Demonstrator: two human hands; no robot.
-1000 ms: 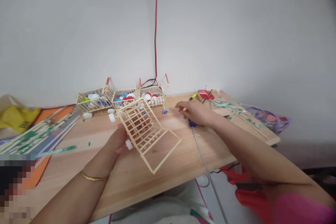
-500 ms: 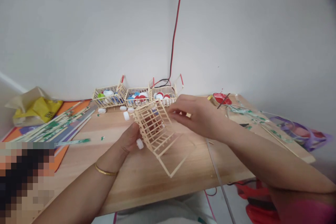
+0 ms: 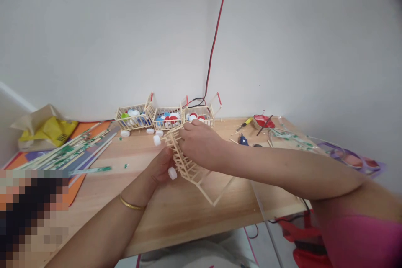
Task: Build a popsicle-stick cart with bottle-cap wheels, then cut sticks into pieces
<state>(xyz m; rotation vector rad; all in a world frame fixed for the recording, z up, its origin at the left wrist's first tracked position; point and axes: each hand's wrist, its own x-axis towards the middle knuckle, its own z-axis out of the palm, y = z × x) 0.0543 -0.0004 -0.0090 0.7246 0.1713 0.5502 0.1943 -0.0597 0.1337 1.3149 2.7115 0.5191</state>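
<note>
right hand (image 3: 202,144) has moved onto miniature stick cart (image 3: 187,173), now handled two-handed: left fingers (image 3: 168,155) grasping it, right fingers' hold unclear.

My right hand (image 3: 202,144) covers much of the stick cart (image 3: 187,171) — can't tell if it's gripping. My left hand (image 3: 161,165) — partly hidden behind the cart. Red cable (image 3: 221,8) cut off up top.

We can read no word, number or brand with certainty — the dark lettering on the yellow bag (image 3: 44,137) is too small and blurred for us, and the green marks on the pale sticks (image 3: 66,149) are equally illegible.
</note>
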